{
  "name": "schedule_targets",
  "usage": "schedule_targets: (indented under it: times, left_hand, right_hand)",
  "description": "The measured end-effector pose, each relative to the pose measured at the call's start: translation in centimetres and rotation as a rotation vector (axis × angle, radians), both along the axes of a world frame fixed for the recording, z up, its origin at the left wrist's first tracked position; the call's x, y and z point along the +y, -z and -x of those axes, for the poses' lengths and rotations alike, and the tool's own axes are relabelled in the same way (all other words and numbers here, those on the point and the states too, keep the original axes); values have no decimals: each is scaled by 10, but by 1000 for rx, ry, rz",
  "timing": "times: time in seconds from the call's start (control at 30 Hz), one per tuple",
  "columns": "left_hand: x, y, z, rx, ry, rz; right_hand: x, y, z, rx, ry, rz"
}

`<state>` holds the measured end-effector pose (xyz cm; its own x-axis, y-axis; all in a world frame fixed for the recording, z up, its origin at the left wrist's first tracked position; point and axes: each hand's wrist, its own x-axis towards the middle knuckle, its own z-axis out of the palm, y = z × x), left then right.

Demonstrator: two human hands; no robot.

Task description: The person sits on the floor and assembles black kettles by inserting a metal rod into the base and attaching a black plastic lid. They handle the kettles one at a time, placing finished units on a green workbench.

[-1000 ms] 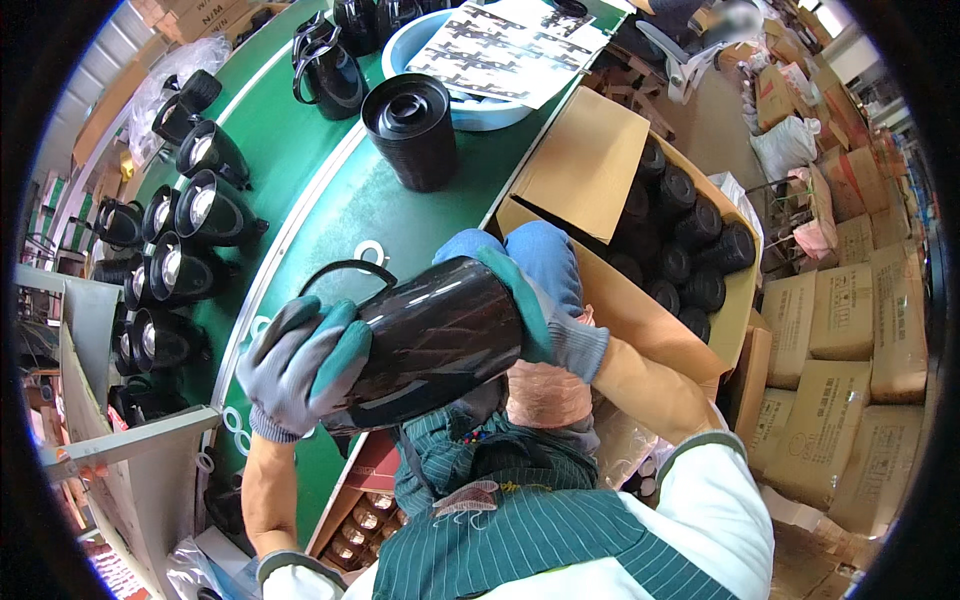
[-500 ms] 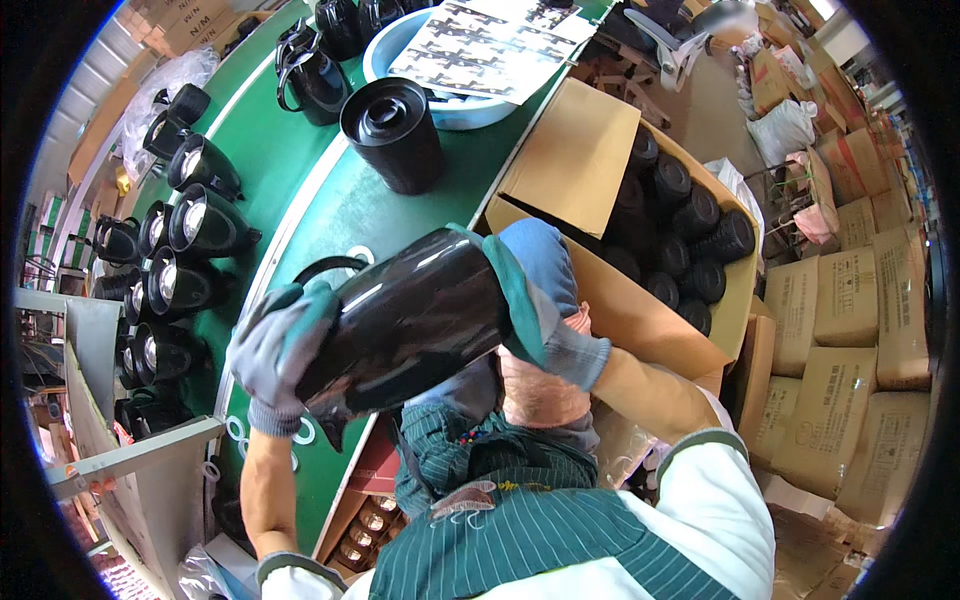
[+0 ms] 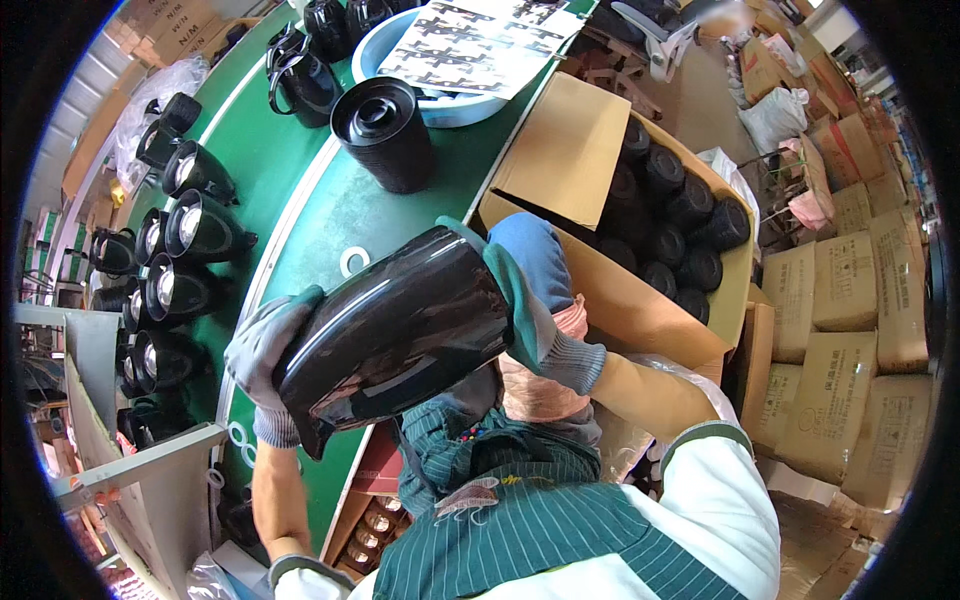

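Both gloved hands, left hand (image 3: 262, 352) and right hand (image 3: 535, 290), are clasping a black jug body (image 3: 395, 335) at its ends; open cardboard box (image 3: 640, 300) is holding rows of black lids (image 3: 680, 215).

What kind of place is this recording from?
Likely a factory packing line: rows of black jug bodies on a green conveyor belt, an open carton of them, and stacked boxes.

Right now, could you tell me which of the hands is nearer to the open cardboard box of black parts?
Right. The right hand, gripping one end of the glossy black shell, sits just beside the cardboard box. The left hand holds the shell's far end, over the green belt.
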<state>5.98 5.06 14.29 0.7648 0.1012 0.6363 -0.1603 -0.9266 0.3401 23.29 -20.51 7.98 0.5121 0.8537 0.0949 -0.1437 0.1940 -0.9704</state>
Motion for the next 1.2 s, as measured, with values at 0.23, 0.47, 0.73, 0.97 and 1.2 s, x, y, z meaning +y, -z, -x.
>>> schedule_targets:
  times: [0.23, 0.47, 0.73, 0.97, 1.2]
  left_hand:
    - [18, 77, 25, 142, -201, 686]
    - [1, 68, 20, 68, -106, 646]
    - [14, 45, 19, 0, -88, 108]
    - [6, 91, 35, 73, -187, 695]
    - [-27, -21, 5, 182, 1, 214]
  right_hand:
    - [1, 21, 3, -534, 99, -73]
    - [3, -17, -2, -677, 97, -263]
    - [-15, -10, 16, -207, 41, 152]
    - [-13, -23, -8, -913, 215, -178]
    - [-11, 22, 20, 148, 147, -357]
